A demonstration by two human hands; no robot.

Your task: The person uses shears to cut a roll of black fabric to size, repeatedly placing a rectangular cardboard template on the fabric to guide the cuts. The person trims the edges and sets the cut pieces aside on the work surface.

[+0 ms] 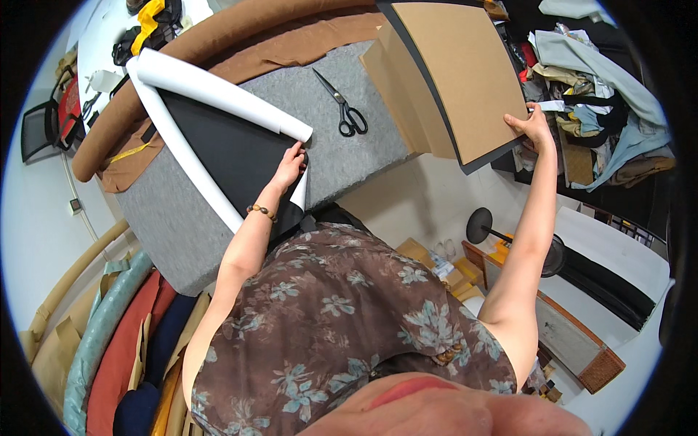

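My left hand is closed on the edge of a sheet, black on one face and white on the other, beside the end of its rolled-up white part. The sheet lies on a grey felt-covered table. Out to the right, my right hand grips the lower right corner of a large brown board with a black layer showing along its edges, thumb on the brown face. Under the board stands a cardboard box. Black-handled scissors rest on the felt between the sheet and the box.
A long roll of brown fabric runs along the table's far edge. Heaped cloth scraps lie at the far right. Several fabric rolls stand at the lower left. Below the right arm are a black round-based stand and small boxes.
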